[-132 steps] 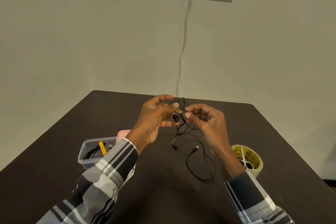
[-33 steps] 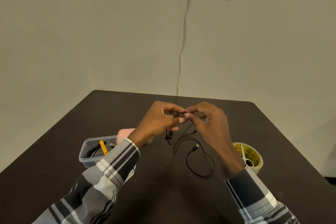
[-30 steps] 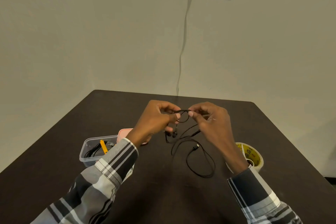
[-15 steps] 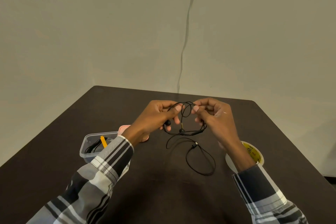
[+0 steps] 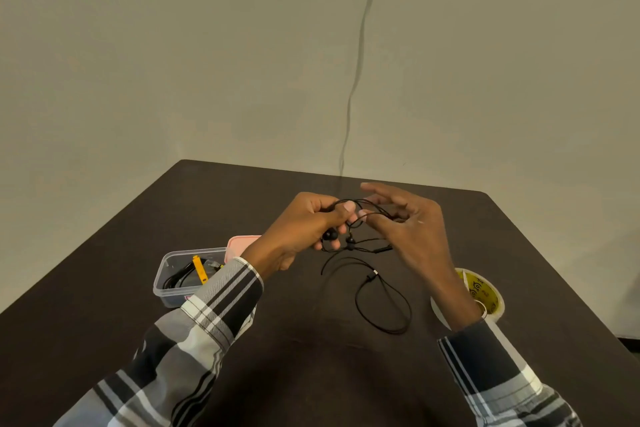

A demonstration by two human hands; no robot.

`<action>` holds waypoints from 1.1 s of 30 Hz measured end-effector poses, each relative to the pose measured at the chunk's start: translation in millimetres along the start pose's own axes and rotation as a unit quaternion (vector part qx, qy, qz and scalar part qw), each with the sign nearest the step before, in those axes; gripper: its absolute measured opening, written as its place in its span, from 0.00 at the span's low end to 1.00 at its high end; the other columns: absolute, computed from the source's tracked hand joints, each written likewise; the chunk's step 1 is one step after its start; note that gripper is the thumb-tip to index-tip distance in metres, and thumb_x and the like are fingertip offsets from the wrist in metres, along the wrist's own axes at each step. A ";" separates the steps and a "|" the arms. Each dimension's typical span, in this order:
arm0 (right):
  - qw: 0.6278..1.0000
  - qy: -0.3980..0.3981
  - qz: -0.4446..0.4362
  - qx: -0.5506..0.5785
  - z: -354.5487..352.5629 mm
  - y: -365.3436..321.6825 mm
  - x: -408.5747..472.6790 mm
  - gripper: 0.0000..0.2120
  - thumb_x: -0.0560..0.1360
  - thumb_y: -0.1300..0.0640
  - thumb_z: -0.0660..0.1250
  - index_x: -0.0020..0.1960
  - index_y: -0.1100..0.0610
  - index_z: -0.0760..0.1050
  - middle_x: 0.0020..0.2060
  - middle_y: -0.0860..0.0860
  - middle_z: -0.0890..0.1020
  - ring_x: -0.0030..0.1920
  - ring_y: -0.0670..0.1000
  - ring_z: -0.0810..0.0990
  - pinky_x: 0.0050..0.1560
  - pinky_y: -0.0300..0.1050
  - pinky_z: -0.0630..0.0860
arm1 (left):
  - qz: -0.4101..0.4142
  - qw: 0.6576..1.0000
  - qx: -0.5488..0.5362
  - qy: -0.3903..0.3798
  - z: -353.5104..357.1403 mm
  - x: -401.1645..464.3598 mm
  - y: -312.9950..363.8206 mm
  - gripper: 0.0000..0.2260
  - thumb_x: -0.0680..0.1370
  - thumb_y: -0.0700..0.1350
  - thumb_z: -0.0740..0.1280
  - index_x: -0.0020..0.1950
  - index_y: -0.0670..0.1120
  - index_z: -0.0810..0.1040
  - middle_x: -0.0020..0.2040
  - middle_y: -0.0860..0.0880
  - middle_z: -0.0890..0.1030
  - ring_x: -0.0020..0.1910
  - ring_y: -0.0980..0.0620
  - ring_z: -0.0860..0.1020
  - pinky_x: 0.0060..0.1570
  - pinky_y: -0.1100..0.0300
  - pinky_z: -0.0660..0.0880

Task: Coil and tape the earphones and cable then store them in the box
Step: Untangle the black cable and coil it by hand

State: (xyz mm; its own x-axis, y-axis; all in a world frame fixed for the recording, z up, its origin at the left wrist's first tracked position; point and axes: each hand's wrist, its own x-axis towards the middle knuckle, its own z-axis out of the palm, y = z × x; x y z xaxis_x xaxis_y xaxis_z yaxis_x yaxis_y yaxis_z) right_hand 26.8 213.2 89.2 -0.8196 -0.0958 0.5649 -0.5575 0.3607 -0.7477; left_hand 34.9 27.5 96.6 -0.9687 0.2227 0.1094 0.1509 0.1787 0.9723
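Black earphones hang in loose loops between my two hands above the dark table. My left hand pinches the loops at the top, with the two earbuds dangling below its fingers. My right hand has its fingers threaded through the loops, index finger stretched out. The free end of the cord trails down onto the table in a loop with a small plug. A clear plastic box at the left holds a black cable and a yellow piece.
A pink lid lies behind the box, partly hidden by my left wrist. A roll of yellow-printed tape sits at the right, partly behind my right forearm. A pale wall rises just beyond the table's far edge.
Over the last second both hands gathered the earphone cord into wider loops. The right hand's fingers have spread out inside the coil, and less cord lies on the table.
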 end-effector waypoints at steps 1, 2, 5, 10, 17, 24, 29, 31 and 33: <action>0.998 -0.001 -0.056 -0.033 0.5 0.7 0.1 0.17 0.71 0.65 0.76 0.57 0.52 0.84 0.48 0.45 0.87 0.51 0.42 0.84 0.50 0.40 0.81 | -0.007 1.000 -0.003 -0.004 0.8 0.1 0.9 0.11 0.81 0.51 0.66 0.44 0.48 0.83 0.34 0.52 0.79 0.29 0.56 0.77 0.26 0.67 0.65; 0.992 -0.004 -0.115 -0.058 1.1 2.2 -0.5 0.15 0.72 0.67 0.75 0.56 0.54 0.85 0.50 0.46 0.86 0.53 0.43 0.84 0.52 0.43 0.81 | -0.014 1.000 -0.007 -0.007 1.5 0.4 1.7 0.11 0.81 0.51 0.65 0.43 0.48 0.82 0.33 0.52 0.78 0.29 0.56 0.77 0.25 0.67 0.64; 0.974 -0.009 -0.205 -0.096 0.9 7.9 -0.7 0.08 0.74 0.63 0.72 0.52 0.56 0.86 0.51 0.50 0.86 0.53 0.46 0.85 0.51 0.48 0.82 | -0.027 0.999 -0.019 -0.002 1.9 1.1 2.9 0.13 0.82 0.50 0.65 0.42 0.46 0.81 0.31 0.51 0.77 0.27 0.55 0.75 0.24 0.67 0.63; 1.000 0.020 -0.005 0.022 -3.9 -4.8 0.0 0.05 0.77 0.61 0.71 0.49 0.54 0.86 0.45 0.46 0.87 0.50 0.44 0.85 0.50 0.47 0.82 | -0.026 0.998 0.027 0.041 -0.8 0.3 -5.8 0.12 0.82 0.49 0.63 0.45 0.44 0.80 0.34 0.49 0.81 0.27 0.54 0.77 0.24 0.67 0.67; 0.969 -0.011 0.200 0.143 -12.5 -26.0 3.9 0.15 0.77 0.67 0.58 0.48 0.61 0.84 0.36 0.57 0.86 0.41 0.49 0.84 0.49 0.46 0.78 | -0.058 0.996 -0.059 0.030 1.0 -1.6 -10.3 0.10 0.84 0.47 0.60 0.54 0.42 0.77 0.44 0.43 0.86 0.36 0.47 0.84 0.29 0.62 0.77; 0.968 -0.078 0.224 0.087 -10.5 -20.0 -3.5 0.09 0.71 0.66 0.72 0.50 0.57 0.84 0.41 0.54 0.88 0.49 0.48 0.84 0.53 0.43 0.76 | -0.058 0.984 -0.159 0.046 2.0 -2.2 -8.8 0.11 0.79 0.44 0.69 0.60 0.42 0.78 0.50 0.46 0.86 0.48 0.48 0.85 0.37 0.58 0.82; 0.964 -0.119 0.224 0.078 -10.6 -15.9 -4.0 0.15 0.70 0.59 0.78 0.56 0.55 0.82 0.42 0.56 0.87 0.44 0.47 0.85 0.46 0.35 0.74 | -0.047 0.989 -0.138 0.018 3.2 -5.3 -9.4 0.12 0.77 0.40 0.71 0.60 0.46 0.81 0.51 0.46 0.86 0.48 0.50 0.85 0.38 0.57 0.81; 0.965 -0.107 0.222 0.091 -10.4 -15.5 -4.4 0.14 0.71 0.58 0.78 0.55 0.56 0.82 0.41 0.55 0.88 0.44 0.45 0.86 0.44 0.31 0.74 | -0.044 0.990 -0.134 0.003 3.5 -6.8 -8.9 0.11 0.76 0.40 0.72 0.58 0.43 0.82 0.51 0.45 0.86 0.48 0.50 0.85 0.37 0.59 0.80; 0.965 -0.082 0.216 0.122 -10.8 -14.3 -4.7 0.11 0.73 0.58 0.75 0.55 0.59 0.83 0.41 0.55 0.88 0.45 0.46 0.86 0.46 0.33 0.76 | -0.044 0.987 -0.155 -0.012 3.2 -7.7 -7.7 0.13 0.73 0.42 0.74 0.56 0.39 0.82 0.50 0.43 0.86 0.49 0.49 0.85 0.36 0.60 0.80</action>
State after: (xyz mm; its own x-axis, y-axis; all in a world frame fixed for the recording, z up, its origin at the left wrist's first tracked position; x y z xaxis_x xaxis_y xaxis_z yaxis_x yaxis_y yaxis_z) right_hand 40.0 218.5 101.0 -0.9812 -0.1384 0.1342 -0.1573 0.1724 -0.9724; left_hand 41.8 27.4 87.7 -0.9701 0.2417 0.0206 -0.0043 -0.1018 0.9948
